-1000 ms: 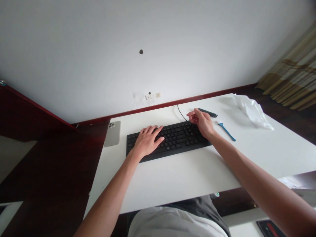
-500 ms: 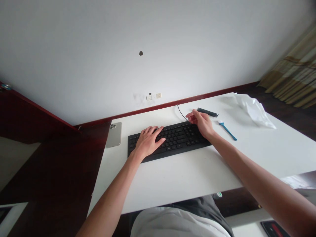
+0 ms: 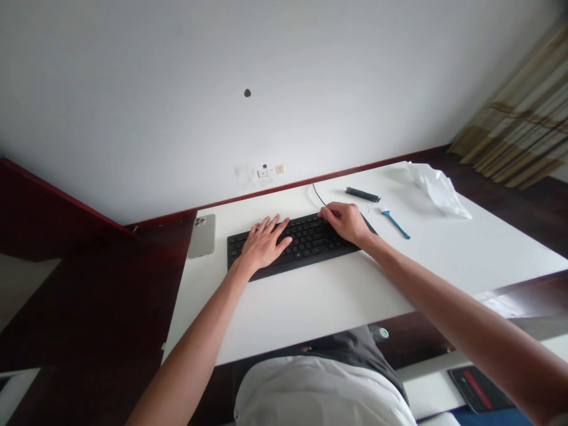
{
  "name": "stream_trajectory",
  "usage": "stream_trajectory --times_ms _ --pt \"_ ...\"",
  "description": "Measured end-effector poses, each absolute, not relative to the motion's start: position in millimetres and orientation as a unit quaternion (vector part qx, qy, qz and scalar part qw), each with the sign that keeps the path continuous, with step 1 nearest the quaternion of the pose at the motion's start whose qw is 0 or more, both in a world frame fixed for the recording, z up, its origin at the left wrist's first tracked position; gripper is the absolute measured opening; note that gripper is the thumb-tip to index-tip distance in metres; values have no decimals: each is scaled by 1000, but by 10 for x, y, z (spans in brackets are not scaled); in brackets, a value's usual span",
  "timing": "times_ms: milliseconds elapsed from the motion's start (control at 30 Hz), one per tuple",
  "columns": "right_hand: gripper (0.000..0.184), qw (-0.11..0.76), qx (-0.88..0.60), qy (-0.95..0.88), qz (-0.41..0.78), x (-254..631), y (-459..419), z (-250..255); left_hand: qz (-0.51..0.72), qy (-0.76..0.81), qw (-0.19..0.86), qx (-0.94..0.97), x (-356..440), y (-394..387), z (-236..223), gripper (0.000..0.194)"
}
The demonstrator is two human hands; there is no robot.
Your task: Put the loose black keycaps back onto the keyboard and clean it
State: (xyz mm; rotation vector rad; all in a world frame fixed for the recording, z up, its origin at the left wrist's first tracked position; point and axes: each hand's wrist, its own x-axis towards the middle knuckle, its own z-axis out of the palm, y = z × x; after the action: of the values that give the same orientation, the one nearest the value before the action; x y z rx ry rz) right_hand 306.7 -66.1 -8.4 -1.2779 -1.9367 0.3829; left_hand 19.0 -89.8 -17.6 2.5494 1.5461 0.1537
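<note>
A black keyboard [image 3: 306, 258] lies on the white table, its cable [image 3: 318, 192] running off behind it. My left hand [image 3: 265, 242] rests on its left part, fingers spread and palm down over the keys. At the right part, my right hand [image 3: 345, 221] is closed, thumb and fingers pinched together low over the upper keys. Whatever the pinch holds, if anything, is hidden. Beyond that hand lie a narrow black piece [image 3: 362, 194] and a small tool with a blue handle [image 3: 396, 225] and pale head.
A phone [image 3: 202, 236] lies face down at the table's left edge. Toward the back right is a crumpled white plastic bag [image 3: 437, 189]. Sockets [image 3: 279, 169] sit low on the wall behind the table [image 3: 319, 302]. A dark flat case [image 3: 479, 387] lies below, at right.
My right hand has moved left and down, nearer the keys, and its fingers are curled more tightly. The left hand stays on the keyboard. The whole view has shifted slightly.
</note>
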Motion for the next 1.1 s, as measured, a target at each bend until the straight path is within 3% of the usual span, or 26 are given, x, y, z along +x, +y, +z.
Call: stream_trajectory --times_ms 133,333,500,667,900,1100 --pt "36 327 -491 -805 62 3553 -782 -16 50 514 69 854 192 -874 -195 68" --pt "31 284 -603 -744 -41 4857 -885 -213 42 504 41 862 206 -870 -164 71" --pt "38 321 -685 -640 -132 5256 -851 -383 59 495 36 866 201 -877 -174 73" --pt "26 264 -623 -731 -89 5108 -764 -371 80 494 34 865 190 -887 -194 69" --pt "50 101 -517 -848 -58 4999 -649 -205 81 499 29 863 202 -891 -182 64" --pt "56 118 -484 -866 30 4939 -476 -179 88 498 22 862 205 -894 -179 61"
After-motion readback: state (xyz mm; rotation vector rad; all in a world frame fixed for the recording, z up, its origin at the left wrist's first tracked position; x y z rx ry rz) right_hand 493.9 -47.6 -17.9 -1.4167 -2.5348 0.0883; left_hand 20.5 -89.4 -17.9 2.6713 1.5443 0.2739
